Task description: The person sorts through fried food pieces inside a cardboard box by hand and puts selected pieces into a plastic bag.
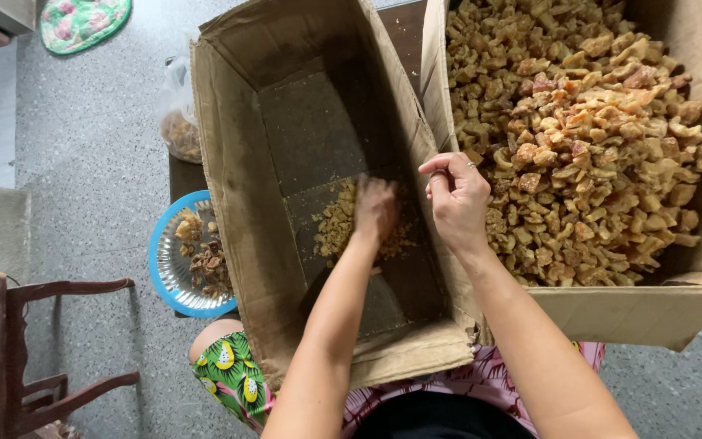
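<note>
My left hand [374,207] reaches down into a tall, nearly empty cardboard box [241,179], fingers curled on a small heap of tan dried pieces [336,228] on its bottom. My right hand [457,199] rests on the shared edge between this box and a second cardboard box [652,313] at the right. Its fingers are bent over the wall; a ring shows on one finger. The second box is piled full of tan and orange dried chunks [587,138].
A blue-rimmed plate [164,268] with darker dried pieces sits left of the box. A clear plastic bag [179,114] of the same stuff lies above it. A dark wooden chair [10,349] stands at lower left on the grey speckled floor. My lap is under the boxes.
</note>
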